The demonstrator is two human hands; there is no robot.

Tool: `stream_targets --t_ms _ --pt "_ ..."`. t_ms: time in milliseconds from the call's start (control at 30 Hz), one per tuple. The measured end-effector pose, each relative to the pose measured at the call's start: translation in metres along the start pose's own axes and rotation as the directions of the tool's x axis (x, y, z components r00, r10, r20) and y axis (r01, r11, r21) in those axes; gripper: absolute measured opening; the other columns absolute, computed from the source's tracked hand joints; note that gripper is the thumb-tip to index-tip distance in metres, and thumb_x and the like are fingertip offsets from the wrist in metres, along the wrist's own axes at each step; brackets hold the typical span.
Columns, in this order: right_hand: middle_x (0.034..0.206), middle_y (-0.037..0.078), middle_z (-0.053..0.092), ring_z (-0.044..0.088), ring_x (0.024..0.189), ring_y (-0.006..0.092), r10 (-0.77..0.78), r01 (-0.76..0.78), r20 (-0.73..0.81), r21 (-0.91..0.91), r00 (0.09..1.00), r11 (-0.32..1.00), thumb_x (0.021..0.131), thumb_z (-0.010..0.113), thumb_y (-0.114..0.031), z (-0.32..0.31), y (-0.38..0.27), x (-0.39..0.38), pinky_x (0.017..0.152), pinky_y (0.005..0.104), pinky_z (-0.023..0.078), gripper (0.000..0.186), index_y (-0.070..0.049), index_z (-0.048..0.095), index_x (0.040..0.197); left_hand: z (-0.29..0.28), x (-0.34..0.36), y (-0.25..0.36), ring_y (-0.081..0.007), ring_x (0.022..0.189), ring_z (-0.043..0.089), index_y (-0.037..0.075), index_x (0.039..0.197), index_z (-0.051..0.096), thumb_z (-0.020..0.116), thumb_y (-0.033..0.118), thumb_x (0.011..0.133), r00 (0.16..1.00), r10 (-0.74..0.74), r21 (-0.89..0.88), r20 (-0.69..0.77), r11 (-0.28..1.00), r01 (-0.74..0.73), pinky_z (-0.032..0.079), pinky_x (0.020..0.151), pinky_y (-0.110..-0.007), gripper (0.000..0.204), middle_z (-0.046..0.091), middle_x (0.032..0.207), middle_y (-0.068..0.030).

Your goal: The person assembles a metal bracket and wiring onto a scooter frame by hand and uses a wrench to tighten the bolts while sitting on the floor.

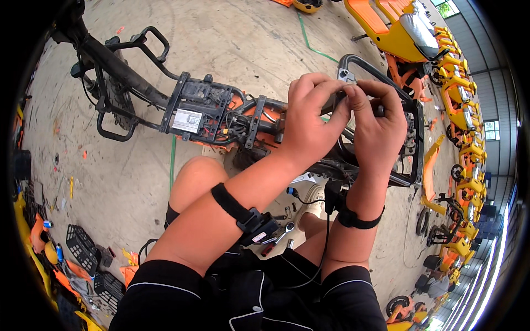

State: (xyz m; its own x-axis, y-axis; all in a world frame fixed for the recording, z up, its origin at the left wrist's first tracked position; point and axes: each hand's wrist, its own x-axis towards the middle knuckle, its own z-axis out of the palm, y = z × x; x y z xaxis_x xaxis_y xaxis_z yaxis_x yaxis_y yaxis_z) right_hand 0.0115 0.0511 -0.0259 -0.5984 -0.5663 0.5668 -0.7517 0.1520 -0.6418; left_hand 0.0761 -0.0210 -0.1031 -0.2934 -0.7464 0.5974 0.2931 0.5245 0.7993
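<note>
A stripped black scooter frame point(367, 65) stretches across the view in front of me. Over its right end, my left hand point(310, 115) and my right hand point(380, 126) meet with thumbs and fingertips pinched together. Whatever small piece they hold is hidden by the fingers. Just beyond the fingertips, a small silver metal bracket point(345, 74) with a bolt sits at the bent tube. A silver box with a label point(186, 120) is mounted mid-frame, beside exposed wiring point(234, 131). Both forearms wear black straps.
By my shoe lie a ratchet wrench point(286, 231), a red-handled tool point(268, 250) and small sockets. Yellow scooters point(469, 116) line the right side. Black plastic baskets point(83, 245) and orange parts lie at lower left. A long yellow-orange panel point(433, 171) rests right of the frame.
</note>
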Motion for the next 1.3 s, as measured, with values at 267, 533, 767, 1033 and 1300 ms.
stream_targets --t_ms 267,533,767,1033,1300 --pt "0.098 0.003 0.071 0.049 0.066 0.0056 0.055 -0.055 0.004 0.074 0.998 0.996 0.092 0.076 -0.016 0.001 -0.004 0.000 0.059 0.0212 0.042 0.027 -0.001 0.072 0.115 0.006 0.001 0.002 -0.0258 0.107 0.058 0.005 0.113 0.070 0.073 0.014 0.095 0.976 -0.214 -0.181 0.035 0.959 0.217 0.049 0.090 -0.036 0.020 0.059 0.115 -0.0106" --pt "0.094 0.008 0.071 0.052 0.067 0.0099 -0.093 0.090 0.024 0.088 0.995 0.992 0.094 0.072 -0.012 0.004 0.012 0.003 0.060 0.0235 0.044 0.015 -0.002 0.074 0.106 0.006 0.000 0.000 -0.0285 0.108 0.057 0.004 0.111 0.070 0.071 0.012 0.096 0.983 -0.181 -0.216 0.042 0.959 0.185 0.047 0.093 -0.038 0.018 0.059 0.114 -0.0115" --pt "0.093 0.003 0.070 0.052 0.073 0.0046 0.108 -0.105 0.061 -0.048 0.992 0.993 0.095 0.075 -0.014 -0.002 -0.005 -0.001 0.062 0.0210 0.043 0.019 -0.003 0.074 0.109 0.005 0.000 0.002 -0.0290 0.107 0.058 0.004 0.112 0.068 0.072 0.010 0.094 0.981 -0.188 -0.215 0.050 0.957 0.194 0.050 0.090 -0.038 0.020 0.058 0.114 -0.0126" --pt "0.096 0.008 0.074 0.059 0.070 0.0142 -0.040 0.039 0.054 0.016 0.998 0.999 0.092 0.074 -0.012 -0.001 0.001 0.001 0.062 0.0266 0.047 0.016 -0.002 0.074 0.104 0.006 0.000 0.001 -0.0284 0.106 0.060 0.004 0.112 0.069 0.073 0.010 0.094 0.984 -0.174 -0.196 0.049 0.964 0.180 0.050 0.089 -0.038 0.020 0.059 0.113 -0.0122" --pt "0.096 0.011 0.074 0.064 0.077 0.0190 -0.007 0.007 0.043 -0.008 0.999 1.000 0.092 0.073 -0.008 -0.002 -0.003 0.002 0.067 0.0290 0.050 0.013 -0.002 0.074 0.104 0.006 0.001 0.003 -0.0271 0.104 0.062 0.004 0.112 0.069 0.073 0.012 0.095 0.978 -0.199 -0.218 0.055 0.954 0.207 0.052 0.088 -0.036 0.020 0.060 0.112 -0.0121"
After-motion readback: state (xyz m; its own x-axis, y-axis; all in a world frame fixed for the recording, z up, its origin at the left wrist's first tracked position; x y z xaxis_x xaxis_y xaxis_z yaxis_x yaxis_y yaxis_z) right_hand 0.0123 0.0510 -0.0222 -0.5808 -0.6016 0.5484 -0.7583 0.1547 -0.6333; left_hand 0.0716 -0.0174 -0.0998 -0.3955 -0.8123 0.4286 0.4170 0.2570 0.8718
